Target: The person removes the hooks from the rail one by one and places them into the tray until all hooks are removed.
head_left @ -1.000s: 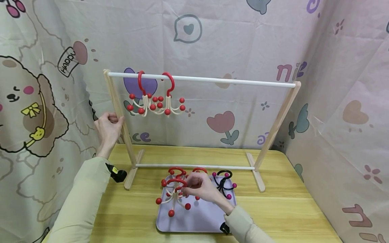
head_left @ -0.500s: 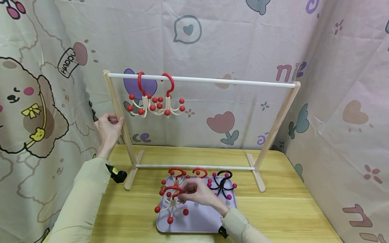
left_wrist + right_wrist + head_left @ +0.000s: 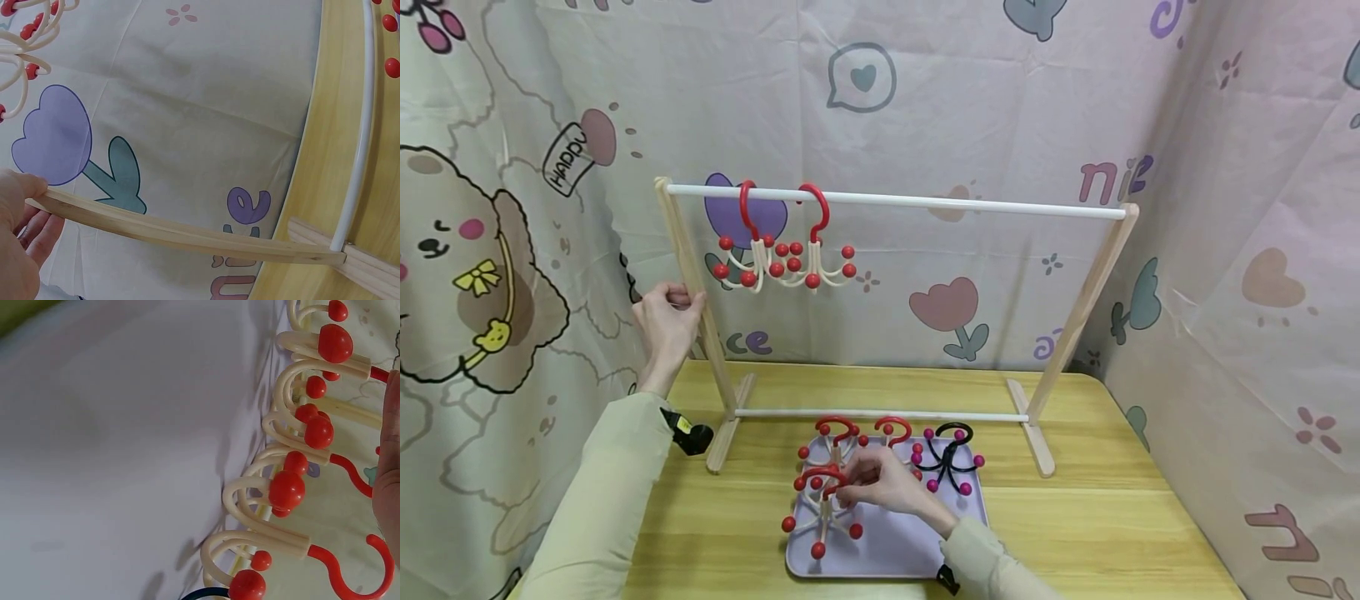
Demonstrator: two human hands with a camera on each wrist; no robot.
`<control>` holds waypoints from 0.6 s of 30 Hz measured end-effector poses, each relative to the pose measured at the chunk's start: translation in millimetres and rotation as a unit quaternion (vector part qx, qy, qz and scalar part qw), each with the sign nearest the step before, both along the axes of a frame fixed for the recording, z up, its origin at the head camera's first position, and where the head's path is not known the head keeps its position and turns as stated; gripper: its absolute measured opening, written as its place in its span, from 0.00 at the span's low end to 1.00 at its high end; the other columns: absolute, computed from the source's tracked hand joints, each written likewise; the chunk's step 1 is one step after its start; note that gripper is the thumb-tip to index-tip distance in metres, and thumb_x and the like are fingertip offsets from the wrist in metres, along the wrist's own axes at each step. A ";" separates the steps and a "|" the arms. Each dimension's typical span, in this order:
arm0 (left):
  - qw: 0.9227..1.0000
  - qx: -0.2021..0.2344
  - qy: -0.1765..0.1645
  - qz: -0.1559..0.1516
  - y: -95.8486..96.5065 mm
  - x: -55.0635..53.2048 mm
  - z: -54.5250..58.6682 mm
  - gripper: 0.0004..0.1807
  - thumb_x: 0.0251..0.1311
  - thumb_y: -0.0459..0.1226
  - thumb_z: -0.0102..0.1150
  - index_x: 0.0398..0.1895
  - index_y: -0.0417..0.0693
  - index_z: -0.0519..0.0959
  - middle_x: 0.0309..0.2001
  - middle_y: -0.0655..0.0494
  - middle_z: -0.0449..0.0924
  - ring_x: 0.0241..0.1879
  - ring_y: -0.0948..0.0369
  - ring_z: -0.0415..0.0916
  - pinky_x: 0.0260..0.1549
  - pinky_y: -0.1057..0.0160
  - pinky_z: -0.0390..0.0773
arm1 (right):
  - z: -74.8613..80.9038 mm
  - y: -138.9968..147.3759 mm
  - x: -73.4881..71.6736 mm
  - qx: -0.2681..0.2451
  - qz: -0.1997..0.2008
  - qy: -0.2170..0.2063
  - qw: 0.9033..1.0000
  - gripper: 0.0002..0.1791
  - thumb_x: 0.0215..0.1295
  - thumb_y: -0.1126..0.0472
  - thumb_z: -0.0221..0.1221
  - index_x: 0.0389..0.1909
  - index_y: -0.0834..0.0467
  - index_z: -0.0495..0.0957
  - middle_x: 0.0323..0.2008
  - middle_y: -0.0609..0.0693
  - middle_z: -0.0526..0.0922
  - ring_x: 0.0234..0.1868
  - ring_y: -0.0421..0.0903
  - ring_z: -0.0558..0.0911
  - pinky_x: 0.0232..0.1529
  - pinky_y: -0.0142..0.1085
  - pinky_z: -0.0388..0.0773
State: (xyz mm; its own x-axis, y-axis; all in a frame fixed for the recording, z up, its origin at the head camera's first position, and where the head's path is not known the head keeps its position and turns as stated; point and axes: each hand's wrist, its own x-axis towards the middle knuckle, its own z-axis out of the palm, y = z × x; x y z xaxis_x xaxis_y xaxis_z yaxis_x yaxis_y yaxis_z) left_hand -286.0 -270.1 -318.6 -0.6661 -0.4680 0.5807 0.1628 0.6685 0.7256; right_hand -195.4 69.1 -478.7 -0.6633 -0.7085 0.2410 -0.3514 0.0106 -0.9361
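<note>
My left hand [image 3: 666, 325] grips the left wooden post of a hanging rack [image 3: 895, 198], fingers and thumb round it; the left wrist view shows the hand [image 3: 22, 231] at the post [image 3: 175, 234]. My right hand [image 3: 886, 483] pinches the red hook of a cream-armed, red-balled hook hanger [image 3: 824, 517] at the front left of the lilac tray [image 3: 895, 550]. That hanger stands upright, close over the tray. Behind it are several similar red hook hangers [image 3: 891, 429], partly hidden by the hand. In the right wrist view they form a row [image 3: 281, 494] beside the fingers [image 3: 390, 444].
Two red hook hangers [image 3: 814, 258] hang side by side near the left end of the rack's white top bar. A black hook hanger [image 3: 950, 458] with magenta balls stands at the tray's back right. The rack's feet [image 3: 1032, 429] rest on the wooden table [image 3: 1075, 517].
My right hand has moved slightly left and down with the red hook hanger, bringing it lower at the tray's front left. The left hand keeps its hold on the post.
</note>
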 end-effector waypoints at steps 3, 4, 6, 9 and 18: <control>1.000 0.001 0.000 0.000 0.2 -0.5 -0.5 0.15 0.63 0.38 0.65 0.42 0.31 0.82 0.38 0.34 0.86 0.26 0.78 0.62 0.41 0.68 0.64 | -1.7 -0.3 0.0 0.004 0.002 0.000 1.000 0.07 0.64 0.69 0.64 0.39 0.70 0.79 0.35 0.71 0.86 0.32 0.40 0.88 0.36 0.37 0.86; 1.000 0.000 0.000 0.000 0.2 -0.7 -0.6 0.15 0.63 0.38 0.64 0.42 0.31 0.82 0.38 0.33 0.86 0.26 0.77 0.62 0.41 0.68 0.64 | -1.6 -0.3 0.1 0.004 0.004 -0.002 1.000 0.08 0.64 0.69 0.64 0.39 0.70 0.80 0.35 0.71 0.86 0.32 0.41 0.89 0.36 0.38 0.86; 1.000 0.000 0.000 0.002 0.1 -1.1 -0.5 0.15 0.63 0.38 0.64 0.42 0.32 0.82 0.38 0.34 0.86 0.26 0.78 0.62 0.40 0.69 0.64 | -2.5 -0.7 0.0 0.005 0.006 -0.003 1.000 0.08 0.64 0.69 0.64 0.39 0.70 0.80 0.35 0.72 0.86 0.32 0.42 0.89 0.36 0.42 0.87; 1.000 -0.001 -0.002 0.004 0.0 -1.4 -0.6 0.15 0.63 0.38 0.64 0.42 0.32 0.82 0.38 0.34 0.86 0.25 0.79 0.62 0.40 0.69 0.65 | -4.0 -1.5 -0.2 0.007 0.010 -0.005 1.000 0.08 0.64 0.69 0.64 0.40 0.70 0.80 0.35 0.72 0.86 0.33 0.47 0.90 0.37 0.49 0.86; 1.000 0.002 -0.003 0.006 0.6 -0.8 -0.5 0.15 0.63 0.38 0.64 0.42 0.33 0.83 0.39 0.34 0.86 0.24 0.81 0.61 0.41 0.69 0.65 | -6.6 -3.9 -0.9 0.015 0.008 0.001 1.000 0.09 0.64 0.67 0.64 0.41 0.70 0.80 0.35 0.70 0.87 0.34 0.60 0.89 0.35 0.57 0.83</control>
State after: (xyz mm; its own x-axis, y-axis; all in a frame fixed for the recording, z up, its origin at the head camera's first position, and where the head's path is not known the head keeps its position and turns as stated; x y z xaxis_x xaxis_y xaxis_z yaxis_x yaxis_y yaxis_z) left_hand -286.8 -269.5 -319.1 -0.6642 -0.4778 0.5749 0.1507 0.6677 0.7290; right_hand -196.3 65.1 -485.3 -0.6511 -0.7265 0.2196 -0.3530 0.0337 -0.9350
